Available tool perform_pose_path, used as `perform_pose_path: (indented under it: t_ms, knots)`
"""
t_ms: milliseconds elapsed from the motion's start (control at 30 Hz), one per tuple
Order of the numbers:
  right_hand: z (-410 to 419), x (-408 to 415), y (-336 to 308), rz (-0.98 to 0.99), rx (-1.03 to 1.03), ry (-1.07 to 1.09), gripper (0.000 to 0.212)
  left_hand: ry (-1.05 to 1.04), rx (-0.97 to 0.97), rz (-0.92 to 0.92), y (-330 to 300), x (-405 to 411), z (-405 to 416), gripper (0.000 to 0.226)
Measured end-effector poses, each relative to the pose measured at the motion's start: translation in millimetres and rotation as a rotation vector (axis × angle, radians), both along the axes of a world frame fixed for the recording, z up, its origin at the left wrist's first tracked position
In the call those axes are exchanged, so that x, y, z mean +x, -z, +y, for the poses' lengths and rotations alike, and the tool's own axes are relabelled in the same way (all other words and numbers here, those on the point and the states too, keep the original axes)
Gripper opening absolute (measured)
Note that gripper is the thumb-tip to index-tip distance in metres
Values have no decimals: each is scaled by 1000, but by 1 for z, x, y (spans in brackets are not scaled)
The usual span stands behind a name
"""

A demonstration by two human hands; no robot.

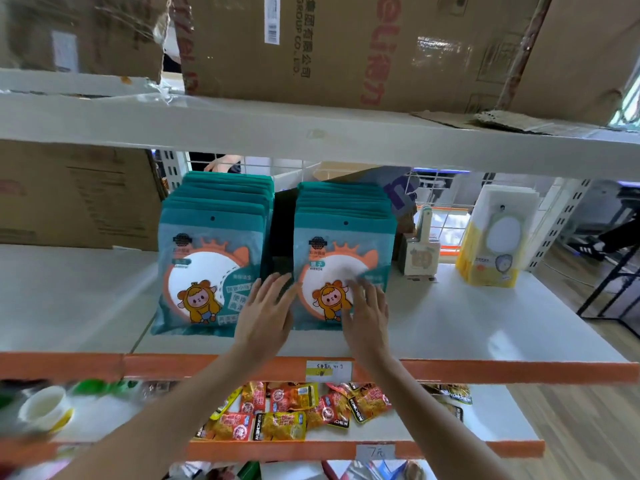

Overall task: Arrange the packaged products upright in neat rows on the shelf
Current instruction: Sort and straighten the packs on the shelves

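Neither grip is closed: left hand (265,315) and right hand (367,313) lie flat-fingered against the right teal row (343,258), which uneven pushing could topple backward.

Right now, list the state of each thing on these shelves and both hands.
Left teal row: upright, neat.
Right teal row: upright, neat.
Left hand: open, between the rows.
Right hand: open, on the right row's front pack.
Yellow packs: upright.
Snack packets: lying jumbled.

Both forearms reach forward and up. Left hand (265,315), fingers straight and together, and right hand (367,315), fingers straight and slightly spread, lie flat, palms facing forward.
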State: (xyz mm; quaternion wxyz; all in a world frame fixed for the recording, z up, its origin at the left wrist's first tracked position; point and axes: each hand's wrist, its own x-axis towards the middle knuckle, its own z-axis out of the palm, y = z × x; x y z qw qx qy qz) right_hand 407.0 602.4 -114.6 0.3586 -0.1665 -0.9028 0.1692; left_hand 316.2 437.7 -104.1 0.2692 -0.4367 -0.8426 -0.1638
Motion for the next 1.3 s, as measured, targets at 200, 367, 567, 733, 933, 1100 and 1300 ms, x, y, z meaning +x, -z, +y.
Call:
perform_pose_path:
  t_ms: [200, 367, 567, 733, 933, 1100, 1300]
  knots:
    - [-63, -13, -6, -159, 6, -191, 49, -122, -38, 37, 8, 17, -63, 45]
    - [-137, -32, -10, -257, 0, -431, 54, -324, -25, -12, 11, 21, -144, 55]
    - [-219, -69, -15, -323, 20, -614, 54, -524, -2, -60, 14, 8, -243, 50]
    - [-289, -118, -22, -309, 43, -717, 50, -628, 60, -21, 9, -16, -319, 54]
    - [-391, -180, -28, -327, 31, -836, 50, -742, 78, -8, 1, -66, -429, 41]
    - [-475, -230, -32, -297, -51, -907, 48, -847, 63, 16, -3, -107, -522, 50]
    - [-556, -272, -33, -364, -233, -995, 46, -924, 35, -6, -11, -127, -607, 50]
